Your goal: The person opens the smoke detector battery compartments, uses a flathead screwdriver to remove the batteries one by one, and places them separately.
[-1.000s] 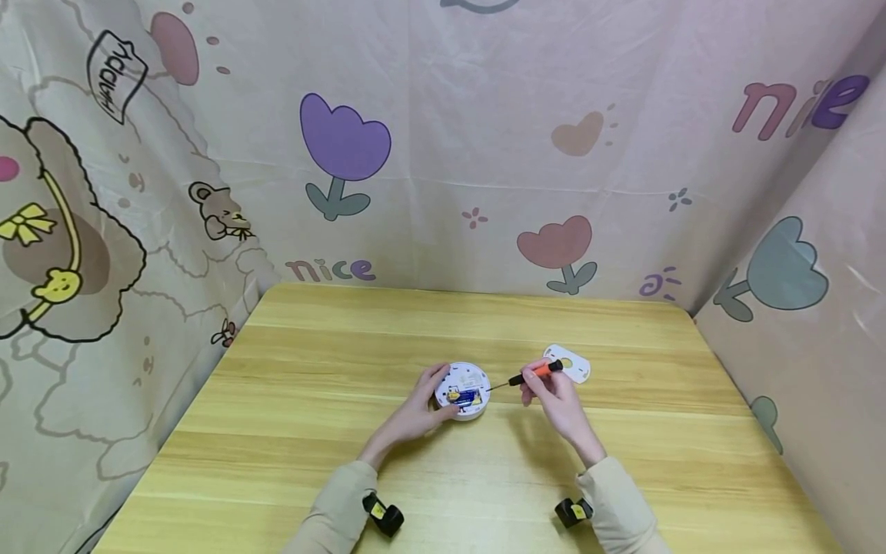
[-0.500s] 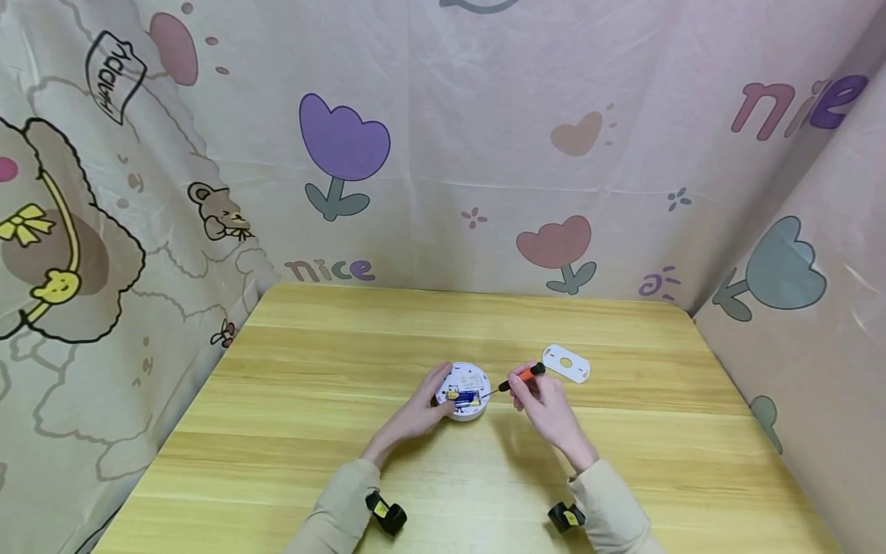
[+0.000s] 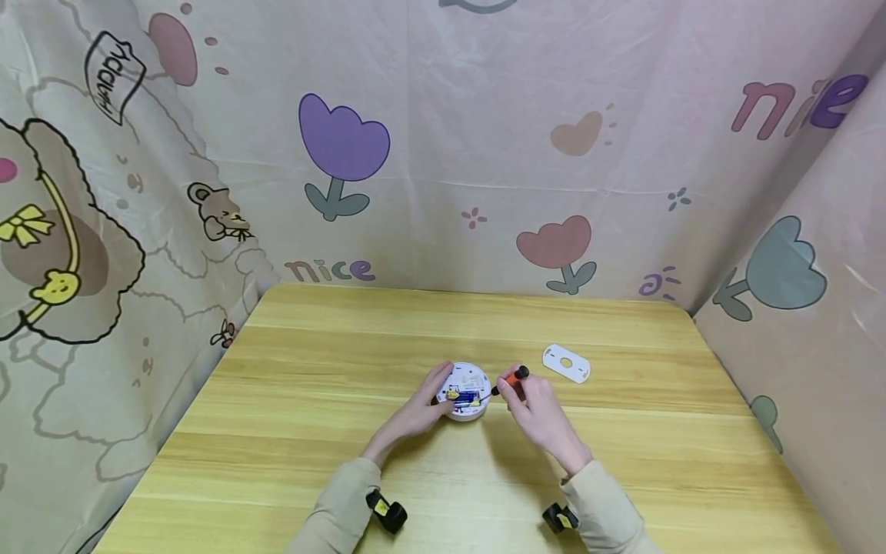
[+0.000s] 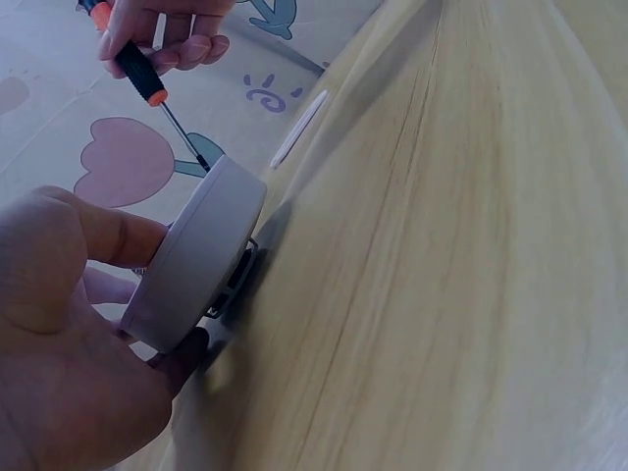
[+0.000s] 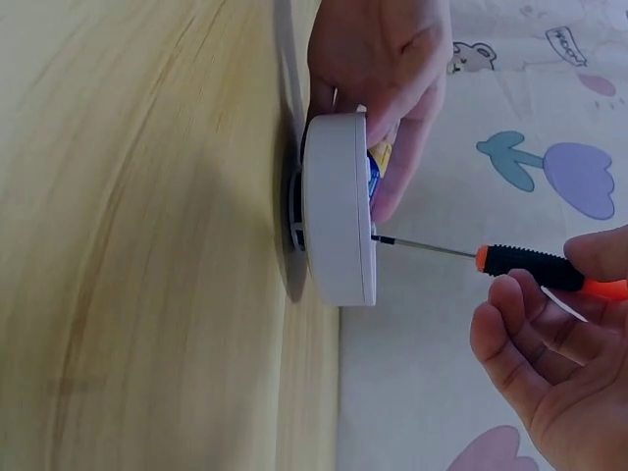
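A round white smoke detector (image 3: 471,375) is gripped at its left side by my left hand (image 3: 418,409), thumb in front and fingers behind. Its flat back faces up, and a blue and yellow battery (image 3: 465,398) sits in the recess there. In the left wrist view, the slotted vent (image 4: 235,280) is on the underside, close over the table. My right hand (image 3: 543,415) pinches an orange and black screwdriver (image 5: 530,263) by its handle. The screwdriver's dark tip (image 5: 386,239) meets the detector's back near the battery.
A white oblong mounting plate (image 3: 554,356) with a round hole lies on the wooden table (image 3: 332,338), beyond my right hand. Printed curtains (image 3: 443,154) hang behind the table and along both sides. Black wrist cameras (image 3: 386,514) sit at both cuffs.
My right hand has moved left, toward the detector, bringing the screwdriver's tip onto its back near the battery. The mounting plate now shows fully. My left hand and the detector have hardly moved.
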The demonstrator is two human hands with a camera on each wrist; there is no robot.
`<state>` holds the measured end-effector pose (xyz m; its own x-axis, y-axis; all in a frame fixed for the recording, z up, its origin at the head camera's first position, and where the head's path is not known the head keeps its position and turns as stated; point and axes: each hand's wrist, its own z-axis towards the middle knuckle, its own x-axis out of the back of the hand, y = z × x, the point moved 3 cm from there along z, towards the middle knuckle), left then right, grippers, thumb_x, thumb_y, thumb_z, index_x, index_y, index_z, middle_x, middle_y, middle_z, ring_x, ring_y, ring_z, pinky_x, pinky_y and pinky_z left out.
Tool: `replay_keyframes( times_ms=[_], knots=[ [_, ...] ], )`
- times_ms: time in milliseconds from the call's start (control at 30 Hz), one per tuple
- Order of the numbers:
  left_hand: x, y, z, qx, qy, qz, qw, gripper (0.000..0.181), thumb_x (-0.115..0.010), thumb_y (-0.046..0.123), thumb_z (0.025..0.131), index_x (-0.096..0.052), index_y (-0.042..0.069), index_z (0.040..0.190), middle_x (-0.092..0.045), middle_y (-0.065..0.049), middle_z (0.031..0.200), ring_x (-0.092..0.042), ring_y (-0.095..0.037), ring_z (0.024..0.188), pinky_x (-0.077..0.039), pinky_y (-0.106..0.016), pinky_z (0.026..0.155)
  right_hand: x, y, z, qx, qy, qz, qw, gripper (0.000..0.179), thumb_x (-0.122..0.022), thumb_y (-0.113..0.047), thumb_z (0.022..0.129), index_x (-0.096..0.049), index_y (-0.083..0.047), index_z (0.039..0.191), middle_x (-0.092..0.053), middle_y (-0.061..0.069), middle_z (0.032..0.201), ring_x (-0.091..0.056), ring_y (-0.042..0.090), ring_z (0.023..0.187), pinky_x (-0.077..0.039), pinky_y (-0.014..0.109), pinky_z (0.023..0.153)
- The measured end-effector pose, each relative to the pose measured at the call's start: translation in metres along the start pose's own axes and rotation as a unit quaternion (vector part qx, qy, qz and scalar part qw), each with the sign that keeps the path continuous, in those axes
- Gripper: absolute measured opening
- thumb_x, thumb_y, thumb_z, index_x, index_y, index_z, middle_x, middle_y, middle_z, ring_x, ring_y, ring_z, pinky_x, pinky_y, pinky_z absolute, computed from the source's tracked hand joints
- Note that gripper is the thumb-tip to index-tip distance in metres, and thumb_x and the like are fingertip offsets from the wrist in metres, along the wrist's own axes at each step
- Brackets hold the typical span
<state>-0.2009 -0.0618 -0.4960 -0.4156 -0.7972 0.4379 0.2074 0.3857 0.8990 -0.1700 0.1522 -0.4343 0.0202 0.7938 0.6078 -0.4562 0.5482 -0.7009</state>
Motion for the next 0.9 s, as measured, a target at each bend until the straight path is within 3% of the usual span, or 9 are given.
replay_keyframes(
  times_ms=[400,633,733,900],
  knots=[
    [0.001,-0.002,0.001,-0.011,-0.013,-0.009,0.9998,0.077,-0.056,0.009,0.093,-0.019,-0.003,0.159,-0.009,-0.024,0.168,-0.009,-0.045,0.156,-0.009,-0.063,0.127,-0.004,-0.008,0.0,0.022,0.015,-0.042,0.9988,0.008,-0.059,-0.01,0.1,-0.065,-0.009,0.094,-0.055,-0.008,0.069,-0.043,-0.002,0.058,-0.041,0.017,0.05],
    [0.001,-0.003,0.001,-0.016,-0.016,-0.009,0.9997,0.076,-0.056,0.01,0.093,-0.019,-0.003,0.159,-0.009,-0.024,0.168,-0.01,-0.046,0.155,-0.009,-0.064,0.126,-0.007,-0.013,0.002,0.057,0.01,-0.075,0.9955,0.006,-0.061,-0.007,0.098,-0.065,-0.006,0.095,-0.057,-0.005,0.07,-0.042,-0.003,0.059,-0.042,0.015,0.052],
    [0.0,-0.003,0.001,-0.014,-0.016,-0.004,0.9998,0.075,-0.056,0.01,0.094,-0.019,-0.002,0.159,-0.009,-0.023,0.168,-0.009,-0.046,0.155,-0.008,-0.065,0.126,-0.008,-0.011,0.003,0.041,0.001,-0.064,0.9971,0.007,-0.059,-0.007,0.099,-0.065,-0.006,0.094,-0.057,-0.005,0.07,-0.043,-0.002,0.059,-0.043,0.016,0.051],
    [-0.001,-0.002,0.0,-0.008,-0.019,0.003,0.9998,0.074,-0.055,0.01,0.096,-0.018,0.0,0.16,-0.008,-0.022,0.169,-0.008,-0.046,0.155,-0.007,-0.067,0.125,-0.006,-0.002,0.004,-0.029,-0.015,-0.005,0.9995,0.015,-0.055,-0.012,0.103,-0.065,-0.004,0.094,-0.059,0.002,0.067,-0.049,0.001,0.056,-0.046,0.02,0.05]
  ],
)
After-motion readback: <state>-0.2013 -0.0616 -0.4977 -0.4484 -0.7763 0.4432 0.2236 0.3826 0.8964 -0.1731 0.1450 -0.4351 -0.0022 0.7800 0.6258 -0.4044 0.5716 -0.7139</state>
